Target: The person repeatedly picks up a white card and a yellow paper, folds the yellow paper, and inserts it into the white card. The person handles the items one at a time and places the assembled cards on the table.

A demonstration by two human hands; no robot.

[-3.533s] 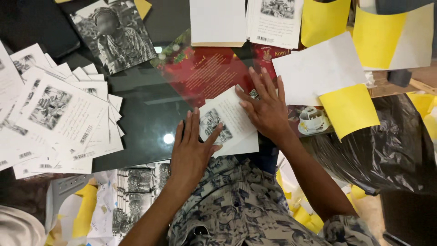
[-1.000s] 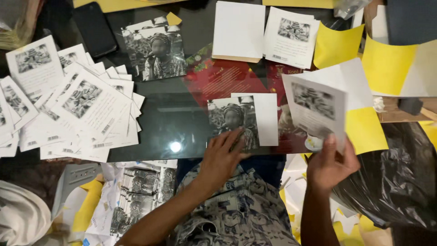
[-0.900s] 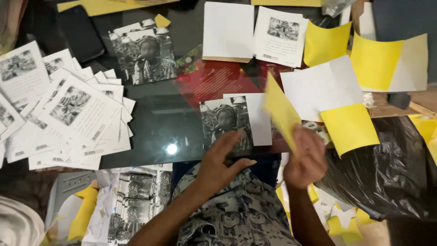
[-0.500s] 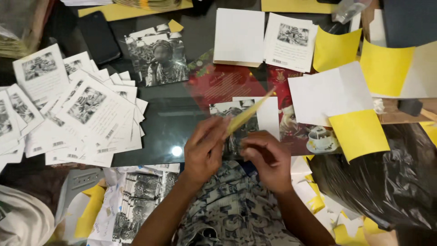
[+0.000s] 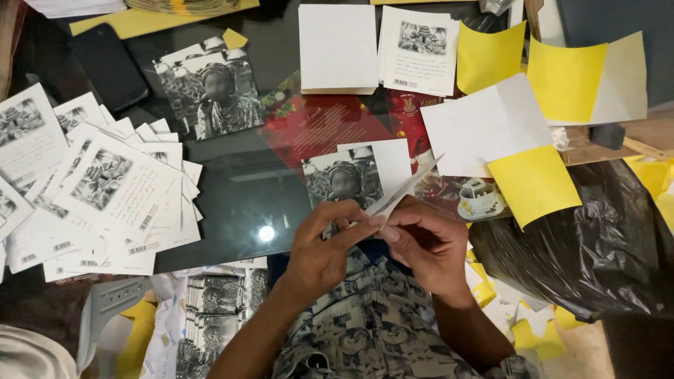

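Both hands have come closer together since half a second ago, and the thin card [image 5: 404, 193] now shows its pale side instead of the yellow one. Left hand [image 5: 324, 242] and right hand [image 5: 427, 242] pinch this flat card at its near end, edge-on, above the glossy glass table [image 5: 239, 203]. Just behind lies a folded photo card [image 5: 354, 174]; matte printed cards [image 5: 105, 196] fan out at left.

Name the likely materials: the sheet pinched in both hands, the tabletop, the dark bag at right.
Sheet: thin paper or light card, matte white; it is held edge-on by the left hand and right hand. Tabletop: probably glass, glossy; it mirrors a lamp. Bag: likely thin plastic film, crinkled with sheen.
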